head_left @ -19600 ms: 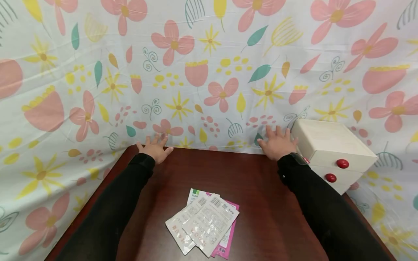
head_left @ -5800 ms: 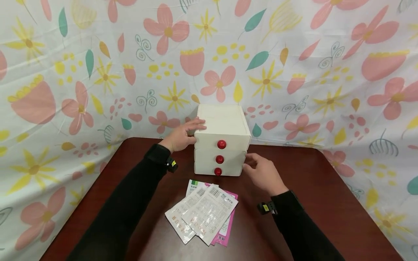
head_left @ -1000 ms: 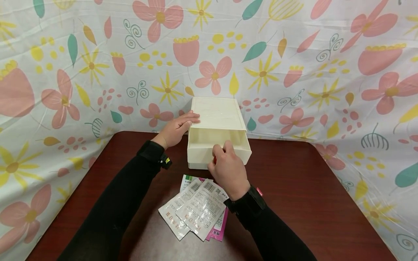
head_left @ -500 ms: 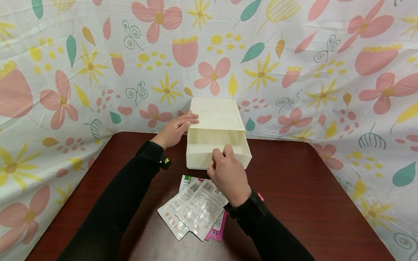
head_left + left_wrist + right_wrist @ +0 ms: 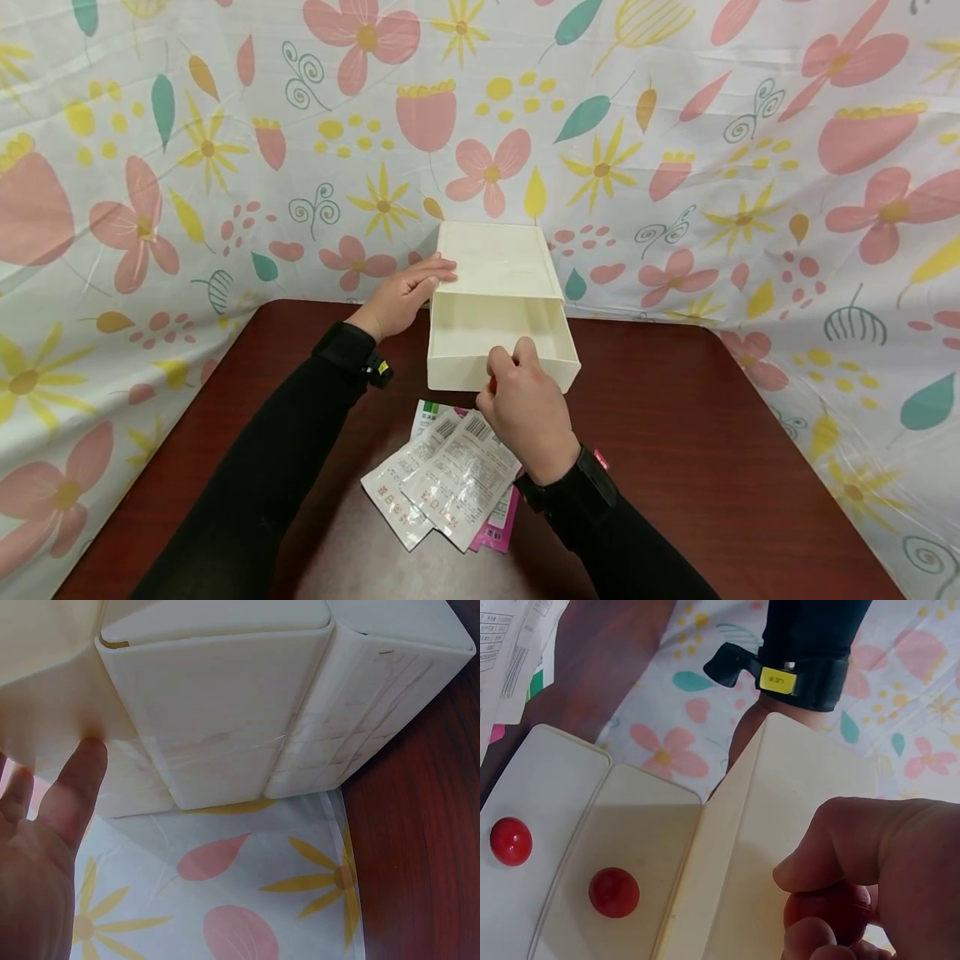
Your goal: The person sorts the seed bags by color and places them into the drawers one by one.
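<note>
A cream drawer unit [image 5: 495, 254] stands at the back middle of the table, its top drawer [image 5: 456, 372] pulled well out and nothing visible inside. My right hand [image 5: 528, 408] pinches that drawer's red knob [image 5: 829, 911] between thumb and curled fingers, best seen in the right wrist view. The fingers of my left hand [image 5: 405, 293] rest on the unit's upper left edge. In the left wrist view its thumb touches the unit's side. In the right wrist view two lower drawers with red knobs look closed.
Several overlapping flat packets [image 5: 457, 479], white and pink, lie on the dark red table [image 5: 675, 467] in front of the unit, partly under my right hand and wrist. A flower-print cloth [image 5: 637, 192] hangs close behind the unit.
Earlier the unit was moved from the right side to the middle. Over the last second my right hand has drawn the top drawer slightly further towards me; my left hand has stayed put.
</note>
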{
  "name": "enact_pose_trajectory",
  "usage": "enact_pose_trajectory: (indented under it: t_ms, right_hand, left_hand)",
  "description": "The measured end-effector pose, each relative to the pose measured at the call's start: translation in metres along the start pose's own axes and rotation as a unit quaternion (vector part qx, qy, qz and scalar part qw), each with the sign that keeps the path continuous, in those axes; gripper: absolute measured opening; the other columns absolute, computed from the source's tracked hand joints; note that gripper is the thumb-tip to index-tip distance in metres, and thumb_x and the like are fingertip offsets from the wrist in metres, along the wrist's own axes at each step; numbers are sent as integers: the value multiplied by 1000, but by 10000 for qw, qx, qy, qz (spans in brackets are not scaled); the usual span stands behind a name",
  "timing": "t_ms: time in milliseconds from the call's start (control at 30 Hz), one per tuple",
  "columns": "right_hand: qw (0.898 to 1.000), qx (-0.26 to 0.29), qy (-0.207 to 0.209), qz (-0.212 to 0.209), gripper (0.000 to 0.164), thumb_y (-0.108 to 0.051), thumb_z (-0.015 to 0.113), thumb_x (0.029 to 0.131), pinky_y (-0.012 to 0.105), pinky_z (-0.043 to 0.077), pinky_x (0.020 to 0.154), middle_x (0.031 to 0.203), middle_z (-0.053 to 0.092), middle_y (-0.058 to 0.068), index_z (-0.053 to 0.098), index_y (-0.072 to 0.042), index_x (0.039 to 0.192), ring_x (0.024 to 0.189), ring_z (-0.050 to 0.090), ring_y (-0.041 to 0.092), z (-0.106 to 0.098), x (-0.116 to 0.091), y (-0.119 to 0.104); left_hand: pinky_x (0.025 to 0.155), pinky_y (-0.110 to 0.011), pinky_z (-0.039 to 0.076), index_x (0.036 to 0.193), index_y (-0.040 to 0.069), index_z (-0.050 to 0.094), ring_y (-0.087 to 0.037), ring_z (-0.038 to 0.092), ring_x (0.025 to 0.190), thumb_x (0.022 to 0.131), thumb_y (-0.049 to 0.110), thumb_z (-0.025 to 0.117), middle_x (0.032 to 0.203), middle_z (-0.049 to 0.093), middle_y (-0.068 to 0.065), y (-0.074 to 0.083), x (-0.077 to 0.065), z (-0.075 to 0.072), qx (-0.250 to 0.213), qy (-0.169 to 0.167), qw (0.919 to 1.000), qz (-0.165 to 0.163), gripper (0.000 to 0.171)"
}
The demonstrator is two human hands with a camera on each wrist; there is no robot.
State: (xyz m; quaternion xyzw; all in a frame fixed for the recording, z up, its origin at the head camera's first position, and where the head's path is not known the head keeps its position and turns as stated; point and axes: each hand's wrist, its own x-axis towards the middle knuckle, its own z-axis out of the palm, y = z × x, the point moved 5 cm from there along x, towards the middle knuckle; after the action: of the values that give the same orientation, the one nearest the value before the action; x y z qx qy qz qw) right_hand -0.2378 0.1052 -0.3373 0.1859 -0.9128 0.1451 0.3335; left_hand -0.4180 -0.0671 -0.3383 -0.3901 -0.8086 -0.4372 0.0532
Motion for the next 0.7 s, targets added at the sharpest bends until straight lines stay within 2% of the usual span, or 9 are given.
enact_pose_trajectory:
  t_ms: [300, 567, 700]
  right_hand:
    - [10000, -6, -31, 25, 20, -2, 75, 77, 21, 37, 39, 78, 34, 7, 56, -4, 82, 44, 36, 11, 0, -1, -2]
    - [9990, 402, 23, 198, 20, -4, 78, 81, 25, 48, 47, 85, 41, 12, 61, -2, 91, 53, 47, 15, -1, -9, 0]
    - [9984, 495, -29, 256, 20, -7, 76, 83, 25, 48, 48, 92, 43, 13, 64, -5, 98, 56, 50, 16, -3, -14, 2]
  left_hand:
    - [113, -31, 26, 138, 9, 60, -5, 15, 147, 111, 31, 35, 152, 44, 5, -1, 1, -1, 49, 60, 10000, 34, 43]
    - [114, -33, 26, 138, 7, 61, -7, 16, 147, 111, 28, 36, 152, 45, 3, 0, 2, -2, 71, 111, 9999, 102, 42]
    - [114, -32, 26, 137, 7, 61, -7, 17, 147, 111, 28, 36, 151, 45, 2, 1, 1, -1, 60, 104, 9999, 113, 42]
